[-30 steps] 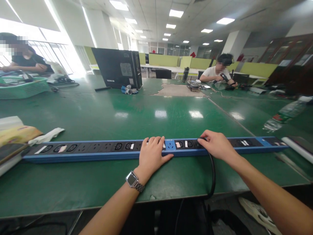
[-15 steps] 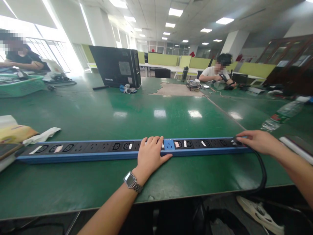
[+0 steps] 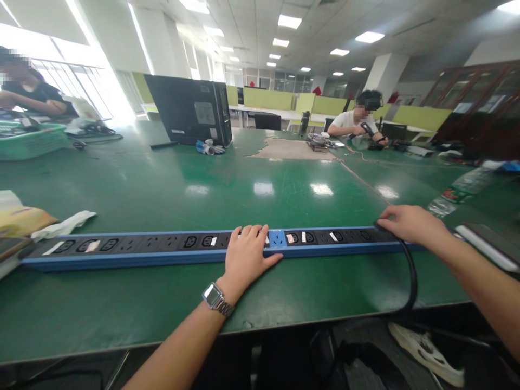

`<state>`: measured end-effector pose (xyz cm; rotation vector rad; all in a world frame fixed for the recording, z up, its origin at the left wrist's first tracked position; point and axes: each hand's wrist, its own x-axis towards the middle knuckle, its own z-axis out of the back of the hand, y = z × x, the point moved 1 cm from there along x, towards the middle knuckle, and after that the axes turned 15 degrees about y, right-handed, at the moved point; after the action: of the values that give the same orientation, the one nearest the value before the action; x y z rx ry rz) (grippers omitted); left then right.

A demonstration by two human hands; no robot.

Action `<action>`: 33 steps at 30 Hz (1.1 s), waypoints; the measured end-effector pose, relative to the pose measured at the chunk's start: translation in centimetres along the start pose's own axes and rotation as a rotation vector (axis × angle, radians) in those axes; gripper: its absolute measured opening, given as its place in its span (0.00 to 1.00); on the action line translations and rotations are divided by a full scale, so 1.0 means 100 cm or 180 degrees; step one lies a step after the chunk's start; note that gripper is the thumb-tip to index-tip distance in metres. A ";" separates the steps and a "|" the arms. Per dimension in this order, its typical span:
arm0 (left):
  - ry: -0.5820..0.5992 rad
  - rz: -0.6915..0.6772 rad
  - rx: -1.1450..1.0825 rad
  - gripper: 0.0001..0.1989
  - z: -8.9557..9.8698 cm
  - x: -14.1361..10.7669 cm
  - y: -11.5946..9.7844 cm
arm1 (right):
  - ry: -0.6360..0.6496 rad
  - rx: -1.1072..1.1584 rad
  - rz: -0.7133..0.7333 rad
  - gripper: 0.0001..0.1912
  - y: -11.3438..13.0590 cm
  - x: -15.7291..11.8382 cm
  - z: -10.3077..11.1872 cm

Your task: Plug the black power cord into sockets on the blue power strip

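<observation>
A long blue power strip (image 3: 134, 258) with a row of black sockets and one blue socket lies across the green table. My left hand (image 3: 247, 252) is closed over its middle, fingers across the top and thumb along the near side. Over the strip's right end, my right hand (image 3: 410, 223) pinches the end of a thick black power cord (image 3: 412, 281). The cord's tip is mostly hidden by the fingers. From there the cord bends down towards the table's near edge. Small white and pink labels are stuck on several sockets.
A water bottle (image 3: 461, 189) lies right, beyond a flat dark device (image 3: 491, 244). Left are a yellow packet (image 3: 26, 221) and a green basket (image 3: 34, 142). A black computer case (image 3: 190, 111) and gloves (image 3: 209, 147) stand farther back. Two people sit across the table.
My right hand has shifted left and slightly up with the cord end, and the cord's loop has swung left. My left hand stays on the strip. The view has turned slightly.
</observation>
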<state>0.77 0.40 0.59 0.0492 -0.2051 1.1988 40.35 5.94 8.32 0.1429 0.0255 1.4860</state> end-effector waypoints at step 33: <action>0.0284 -0.0270 -0.0674 0.28 0.011 0.011 -0.019 | 0.1004 -0.0359 0.0812 0.15 0.136 -0.036 -0.033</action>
<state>2.72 0.53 1.96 -0.1788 -0.2482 1.0867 26.23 3.64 6.26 -0.1873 0.1834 1.7483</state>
